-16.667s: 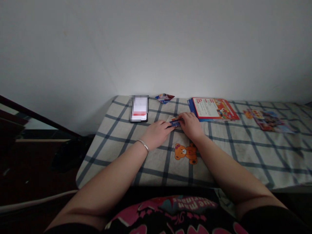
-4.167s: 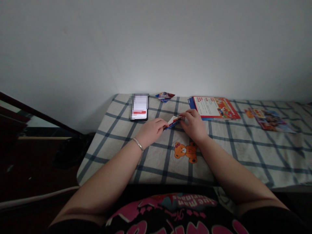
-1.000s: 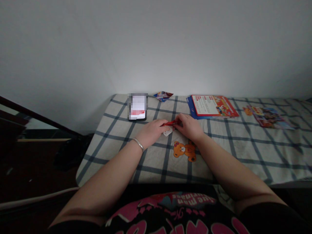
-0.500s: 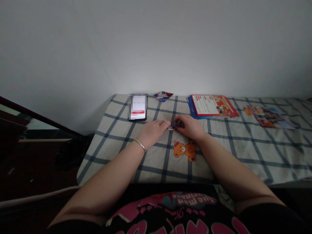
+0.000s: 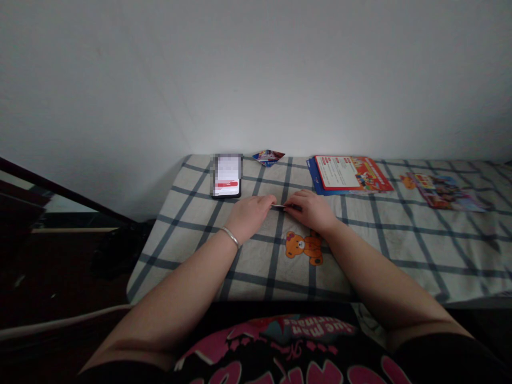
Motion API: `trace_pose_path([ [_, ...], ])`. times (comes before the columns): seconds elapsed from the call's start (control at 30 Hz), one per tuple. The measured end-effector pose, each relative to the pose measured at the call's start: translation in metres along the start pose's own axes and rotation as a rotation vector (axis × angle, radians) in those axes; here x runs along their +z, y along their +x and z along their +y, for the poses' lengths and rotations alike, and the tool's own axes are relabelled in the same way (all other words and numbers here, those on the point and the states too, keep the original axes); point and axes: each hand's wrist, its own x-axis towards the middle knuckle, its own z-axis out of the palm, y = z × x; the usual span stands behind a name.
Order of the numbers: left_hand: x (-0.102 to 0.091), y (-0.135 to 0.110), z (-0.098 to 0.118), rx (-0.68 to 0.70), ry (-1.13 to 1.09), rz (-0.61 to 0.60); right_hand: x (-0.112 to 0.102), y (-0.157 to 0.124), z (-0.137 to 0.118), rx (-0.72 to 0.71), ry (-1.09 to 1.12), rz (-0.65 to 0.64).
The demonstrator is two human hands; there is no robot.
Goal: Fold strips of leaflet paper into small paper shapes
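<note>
Between my two hands is a small folded piece of paper (image 5: 277,206), seen almost edge-on as a thin pale strip with a dark part at its right. My left hand (image 5: 251,216), with a silver bangle at the wrist, pinches its left end. The fingers of my right hand (image 5: 311,210) are closed on its right end and cover much of it. Both hands rest low over the checked cloth, just above a printed orange bear (image 5: 304,248). Behind them, near the wall, lies a folded colourful paper piece (image 5: 269,158) with a diamond-like outline.
A lit phone (image 5: 227,176) lies at the back left of the checked cloth (image 5: 192,213). To the back right is a stack of red and blue printed sheets (image 5: 348,173). A colourful printed sheet (image 5: 446,193) lies further right. The wall (image 5: 256,74) borders the back edge.
The folded paper has tilted from showing a pale face and blue edge to a thin edge-on strip. My fingers have shifted slightly around it.
</note>
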Motion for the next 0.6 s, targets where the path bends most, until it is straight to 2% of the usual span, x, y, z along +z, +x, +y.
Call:
trace_pose_path([
  [0.3,0.005,0.002,-0.004,-0.104,-0.042,0.088,-0.005,-0.002,-0.001,0.171,0.036,0.003],
  [0.5,0.005,0.002,-0.01,-0.186,-0.162,0.032,-0.005,-0.001,0.013,0.271,0.042,0.02],
  [0.6,0.006,0.001,-0.011,-0.172,-0.195,0.033,-0.004,-0.002,0.021,0.293,0.043,0.034],
])
